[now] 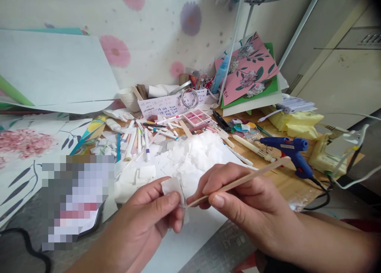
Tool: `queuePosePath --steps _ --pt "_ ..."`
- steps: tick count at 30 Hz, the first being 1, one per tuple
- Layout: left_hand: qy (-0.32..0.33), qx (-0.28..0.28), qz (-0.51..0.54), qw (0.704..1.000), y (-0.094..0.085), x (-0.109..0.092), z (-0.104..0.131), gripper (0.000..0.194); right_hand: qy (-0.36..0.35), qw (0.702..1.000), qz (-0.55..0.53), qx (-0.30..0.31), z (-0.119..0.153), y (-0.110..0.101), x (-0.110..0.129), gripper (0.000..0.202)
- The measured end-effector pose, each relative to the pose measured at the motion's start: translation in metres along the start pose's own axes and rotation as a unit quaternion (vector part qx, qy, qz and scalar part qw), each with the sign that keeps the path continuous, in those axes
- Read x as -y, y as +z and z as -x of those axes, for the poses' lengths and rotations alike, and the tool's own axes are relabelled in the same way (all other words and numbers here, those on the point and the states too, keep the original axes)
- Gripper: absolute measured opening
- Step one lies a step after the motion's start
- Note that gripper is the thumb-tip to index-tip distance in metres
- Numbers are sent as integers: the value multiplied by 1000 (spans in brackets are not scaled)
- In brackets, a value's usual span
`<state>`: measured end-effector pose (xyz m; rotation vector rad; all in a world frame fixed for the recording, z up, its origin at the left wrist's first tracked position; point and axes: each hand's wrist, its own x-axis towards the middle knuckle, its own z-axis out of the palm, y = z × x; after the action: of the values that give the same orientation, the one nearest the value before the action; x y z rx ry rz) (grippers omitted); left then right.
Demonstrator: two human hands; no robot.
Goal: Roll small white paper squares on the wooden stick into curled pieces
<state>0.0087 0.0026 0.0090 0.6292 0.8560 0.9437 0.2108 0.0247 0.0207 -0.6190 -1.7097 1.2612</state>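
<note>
Between its thumb and fingers, my left hand pinches a small piece of white tissue paper. My right hand grips a flat wooden stick like a pen. The stick's lower end meets the edge of the paper, close to my left fingertips. Just behind both hands lies a heap of white tissue pieces on a white sheet. My left palm and some right fingers are hidden.
Several markers and a pink palette lie behind the heap. To the right is a blue glue gun with its cord. A pixelated device is at left, near a flower painting. Paper cups stand further back.
</note>
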Motion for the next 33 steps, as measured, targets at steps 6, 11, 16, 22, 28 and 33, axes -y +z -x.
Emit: queuePosePath --steps 6,11,16,22,28,33 --pt "6 9 -6 1000 0 1 0 14 1 1000 6 6 1 0 -1 6" --pt "9 -3 -8 1000 -1 1 -1 15 -11 1000 6 8 1 0 -2 7" --pt "7 1 -16 1000 0 0 0 14 -8 1000 18 7 1 0 0 7" --pt "26 1 -73 997 0 3 0 13 2 1000 -16 2 1 2 -1 6" --pt "211 -183 -329 902 -12 3 -3 10 45 992 -117 -9 -1 4 -4 8" --pt "235 -63 -472 847 -5 -4 6 13 57 993 -106 -15 -2 4 -3 7"
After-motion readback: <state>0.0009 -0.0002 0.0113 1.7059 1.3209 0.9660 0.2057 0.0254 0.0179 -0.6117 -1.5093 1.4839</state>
